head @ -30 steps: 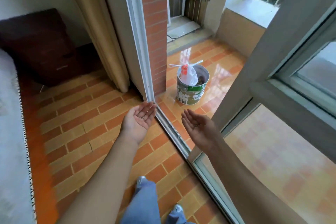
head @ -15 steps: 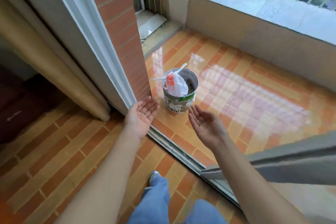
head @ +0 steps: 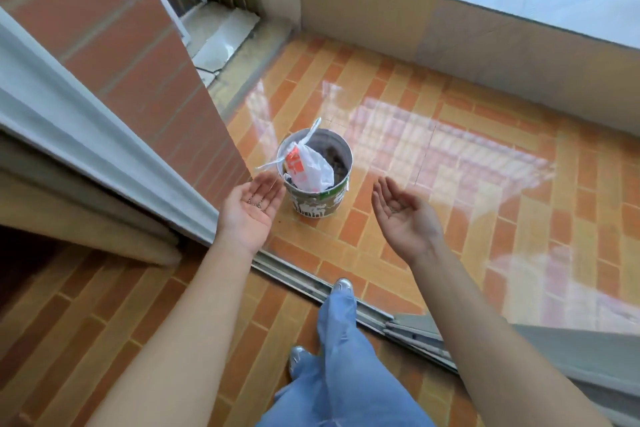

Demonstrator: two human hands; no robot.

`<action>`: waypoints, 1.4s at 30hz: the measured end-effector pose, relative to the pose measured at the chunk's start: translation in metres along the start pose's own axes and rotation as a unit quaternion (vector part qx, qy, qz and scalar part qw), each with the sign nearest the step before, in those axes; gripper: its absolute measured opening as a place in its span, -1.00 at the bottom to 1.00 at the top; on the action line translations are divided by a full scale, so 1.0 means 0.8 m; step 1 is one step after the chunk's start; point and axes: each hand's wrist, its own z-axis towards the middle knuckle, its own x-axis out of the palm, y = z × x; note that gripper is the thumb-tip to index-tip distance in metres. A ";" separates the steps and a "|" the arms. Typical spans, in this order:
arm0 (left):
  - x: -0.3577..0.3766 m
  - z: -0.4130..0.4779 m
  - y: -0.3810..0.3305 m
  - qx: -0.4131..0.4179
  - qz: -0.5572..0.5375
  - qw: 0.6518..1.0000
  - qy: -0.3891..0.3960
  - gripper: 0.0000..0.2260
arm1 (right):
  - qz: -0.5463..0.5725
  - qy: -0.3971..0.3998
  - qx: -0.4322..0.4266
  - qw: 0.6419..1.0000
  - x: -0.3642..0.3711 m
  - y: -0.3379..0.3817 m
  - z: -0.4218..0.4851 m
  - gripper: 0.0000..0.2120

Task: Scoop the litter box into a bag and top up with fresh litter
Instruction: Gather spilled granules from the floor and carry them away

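**Left hand** (head: 251, 210): palm up, fingers straight and a little spread, gripping nothing. A few dark specks lay on the palm.

**Right hand** (head: 403, 215): the same, palm up and slack, empty except for similar specks. I took the specks for litter grains. I judged both palms were held level so that nothing spilled short of the bucket.

**White plastic bag with orange print** (head: 306, 168): knotted shut, inside the bucket and leaning on its left inner wall. Its long axis was near upright, tipped left. One tie strip pointed up and away, the other out over the left rim. Dark granular fill showed beside it.

**Round metal bucket with a green-and-white label** (head: 317, 199): upright on the glossy orange tiled balcony floor (head: 450, 184), near its left edge by the red brick pillar (head: 138, 55). It was just beyond the metal door track (head: 308, 282). The left fingertips were just beside the rim and the right hand stood apart.

**Litter box**: not in view.
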 end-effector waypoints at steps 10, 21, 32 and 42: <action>0.086 0.121 -0.011 -0.020 0.031 0.999 0.001 -0.75 | 0.017 -0.030 -0.020 0.999 0.073 0.050 0.130 -0.74; 0.068 0.303 -0.003 -0.059 0.049 0.996 -0.045 -0.76 | -0.051 -0.105 0.017 0.993 0.064 0.053 0.332 -0.73; -0.050 0.521 0.097 -0.135 0.097 0.984 -0.063 -0.76 | -0.259 -0.194 0.025 0.946 -0.057 -0.006 0.624 -0.73; -0.136 0.603 0.142 -0.148 0.088 0.983 -0.069 -0.76 | -0.486 -0.203 0.027 0.850 -0.128 -0.048 0.743 -0.65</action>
